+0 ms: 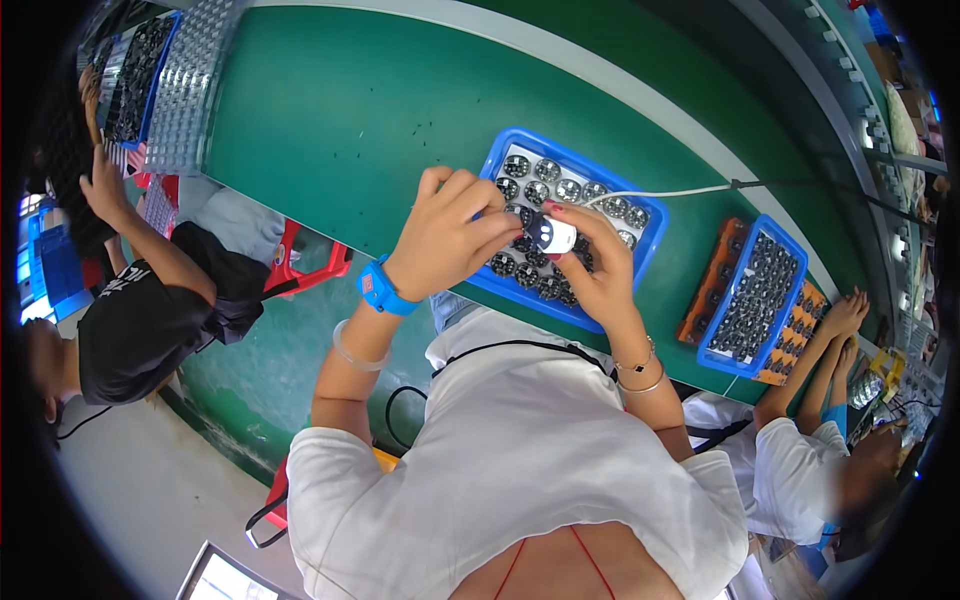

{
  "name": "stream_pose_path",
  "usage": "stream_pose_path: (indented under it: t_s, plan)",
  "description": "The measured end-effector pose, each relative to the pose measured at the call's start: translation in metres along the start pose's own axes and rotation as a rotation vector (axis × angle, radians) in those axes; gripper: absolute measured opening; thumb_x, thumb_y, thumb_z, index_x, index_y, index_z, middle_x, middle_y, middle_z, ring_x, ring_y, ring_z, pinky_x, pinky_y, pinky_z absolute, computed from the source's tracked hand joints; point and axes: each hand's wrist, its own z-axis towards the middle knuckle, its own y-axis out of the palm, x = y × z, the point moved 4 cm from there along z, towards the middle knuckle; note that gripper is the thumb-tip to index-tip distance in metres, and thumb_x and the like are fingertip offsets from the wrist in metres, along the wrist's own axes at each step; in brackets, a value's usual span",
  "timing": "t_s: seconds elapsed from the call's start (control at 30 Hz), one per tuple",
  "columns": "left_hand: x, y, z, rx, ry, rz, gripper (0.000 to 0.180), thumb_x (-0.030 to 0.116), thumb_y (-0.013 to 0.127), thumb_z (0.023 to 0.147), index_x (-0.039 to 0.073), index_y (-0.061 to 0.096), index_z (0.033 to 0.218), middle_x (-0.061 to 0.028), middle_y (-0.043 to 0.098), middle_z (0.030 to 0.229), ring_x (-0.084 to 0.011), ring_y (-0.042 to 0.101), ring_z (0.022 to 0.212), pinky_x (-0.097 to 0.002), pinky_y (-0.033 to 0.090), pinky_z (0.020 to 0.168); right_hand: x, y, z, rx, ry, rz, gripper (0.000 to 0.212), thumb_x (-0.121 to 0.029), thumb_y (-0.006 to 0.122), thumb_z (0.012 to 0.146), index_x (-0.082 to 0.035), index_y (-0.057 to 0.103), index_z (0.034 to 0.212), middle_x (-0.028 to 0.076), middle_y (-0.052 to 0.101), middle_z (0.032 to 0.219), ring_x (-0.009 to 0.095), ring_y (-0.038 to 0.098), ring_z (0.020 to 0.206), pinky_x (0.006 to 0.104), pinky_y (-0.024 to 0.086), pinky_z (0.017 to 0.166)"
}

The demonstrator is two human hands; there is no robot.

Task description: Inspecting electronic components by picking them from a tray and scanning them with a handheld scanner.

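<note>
My right hand [600, 262] grips a small white piece [555, 236] with a black end between thumb and fingers. My left hand [455, 238] is closed in a pinch right at that black end; whatever its fingertips hold is too small to make out. Both hands are above a blue tray [655, 232], close to its left part. Round dark parts [567, 190] with shiny details sit in rows on a white insert in this tray, some hidden beneath my hands. A pale cable [680, 193] runs from behind my right fingers toward the right.
The green table [330, 110] has tiny dark specks on it. On the right, a blue tray of dark parts [755, 300] rests over orange trays [800, 335], near a co-worker's hands [846, 315]. Clear plastic trays [190, 100] and another person [150, 300] are at left.
</note>
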Motion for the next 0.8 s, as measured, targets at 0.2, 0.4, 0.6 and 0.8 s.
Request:
stream_pose_path:
  t_s: [0.2,0.4,0.6,0.8]
  plan:
    - [-0.005,0.003,0.001,-0.045,-0.043,-0.019,0.014,0.02,0.075,0.071,0.016,0.068,0.082,0.0011,0.049,0.081,-0.0193,0.048,0.081,-0.0358,0.033,0.081,0.007,-0.003,-0.004,0.057,0.006,0.045,0.036,-0.003,0.061,0.087,0.001,0.053,0.122,0.016,0.058,0.121,0.025,0.056,0.114,0.0368,0.041,0.1]
    - [-0.014,0.005,-0.001,-0.066,-0.075,-0.052,0.015,0.022,0.076,0.07,0.014,0.068,0.081,0.0005,0.049,0.08,-0.0194,0.048,0.08,-0.0342,0.033,0.078,0.004,-0.016,0.002,0.26,0.01,0.271,0.036,-0.007,0.059,0.091,0.0,0.048,0.125,0.016,0.059,0.12,0.024,0.056,0.112,0.0381,0.041,0.1]
    - [-0.028,0.01,0.006,-0.022,-0.148,0.031,0.014,0.021,0.076,0.07,0.015,0.069,0.08,0.0007,0.049,0.078,-0.019,0.047,0.078,-0.0336,0.031,0.074,0.004,-0.012,0.011,0.132,0.002,0.17,0.038,0.0,0.06,0.087,0.0,0.05,0.124,0.016,0.058,0.122,0.024,0.054,0.115,0.0368,0.041,0.1]
    - [-0.011,0.001,0.014,0.034,-0.029,-0.002,0.013,0.018,0.075,0.07,0.016,0.068,0.081,0.0016,0.049,0.077,-0.0185,0.047,0.077,-0.0342,0.032,0.074,0.005,-0.004,0.017,-0.039,-0.002,0.018,0.041,0.0,0.062,0.085,0.001,0.052,0.124,0.014,0.054,0.125,0.024,0.052,0.118,0.0352,0.04,0.103]
